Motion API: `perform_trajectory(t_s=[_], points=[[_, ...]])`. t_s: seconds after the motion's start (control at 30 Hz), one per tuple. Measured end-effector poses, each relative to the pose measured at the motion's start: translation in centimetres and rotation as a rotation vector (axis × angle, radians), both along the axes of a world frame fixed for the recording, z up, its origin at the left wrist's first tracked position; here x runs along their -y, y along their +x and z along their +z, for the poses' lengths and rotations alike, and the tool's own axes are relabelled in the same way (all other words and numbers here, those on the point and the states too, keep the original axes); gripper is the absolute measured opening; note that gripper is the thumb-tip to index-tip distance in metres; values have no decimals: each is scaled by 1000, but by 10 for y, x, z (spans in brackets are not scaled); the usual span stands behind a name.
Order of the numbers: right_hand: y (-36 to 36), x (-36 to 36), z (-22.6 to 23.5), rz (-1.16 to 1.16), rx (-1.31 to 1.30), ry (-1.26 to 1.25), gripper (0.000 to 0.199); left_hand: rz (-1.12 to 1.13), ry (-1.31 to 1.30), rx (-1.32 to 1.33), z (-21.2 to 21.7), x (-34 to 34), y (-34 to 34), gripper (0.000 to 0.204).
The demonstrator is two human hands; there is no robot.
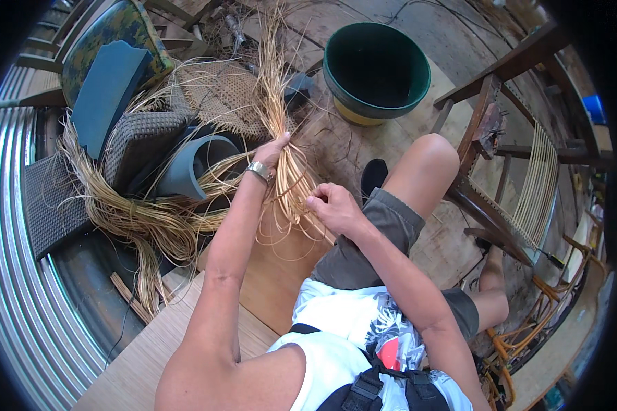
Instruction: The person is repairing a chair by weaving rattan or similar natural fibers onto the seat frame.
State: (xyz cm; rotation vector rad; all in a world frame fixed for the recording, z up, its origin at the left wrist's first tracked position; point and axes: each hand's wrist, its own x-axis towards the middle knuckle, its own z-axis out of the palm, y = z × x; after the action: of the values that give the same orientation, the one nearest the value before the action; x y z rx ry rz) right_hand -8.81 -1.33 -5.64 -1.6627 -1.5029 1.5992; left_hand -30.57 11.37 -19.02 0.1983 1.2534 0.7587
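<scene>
The cane bundle (281, 123) was clamped upright in the left hand (273, 152); its lower strands (296, 198), just beside, were pinched by the right hand (332, 205).

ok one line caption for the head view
Left hand grips a bundle of cane strands while right hand picks at it.
</scene>
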Motion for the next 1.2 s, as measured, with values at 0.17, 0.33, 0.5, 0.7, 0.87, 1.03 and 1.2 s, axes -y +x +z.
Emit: perform_trajectory(t_s=[0.17, 0.33, 0.5, 0.7, 0.87, 1.03, 1.2], points=[[8, -3, 1, -103, -362, -237, 20, -109, -80, 363, 48, 10, -9, 21], [6, -2, 5, -72, -193, -50, 14, -144, -94, 243, 57, 14, -13, 27], [-1, 4, 13, -163, -122, 173, 13, -102, -97, 211, 37, 8, -15, 34], [3, 1, 17, -158, -180, 94, 15, -78, -97, 336, 24, 4, -19, 36], [5, 2, 14, -130, -172, 86, 18, -101, -132, 381, 32, 4, -22, 36], [2, 2, 12, -116, -56, 159, 20, -69, -73, 307, 37, 7, -18, 30], [2, 1, 20, -140, -12, 125, 22, -43, -77, 273, 38, 8, -14, 29]])
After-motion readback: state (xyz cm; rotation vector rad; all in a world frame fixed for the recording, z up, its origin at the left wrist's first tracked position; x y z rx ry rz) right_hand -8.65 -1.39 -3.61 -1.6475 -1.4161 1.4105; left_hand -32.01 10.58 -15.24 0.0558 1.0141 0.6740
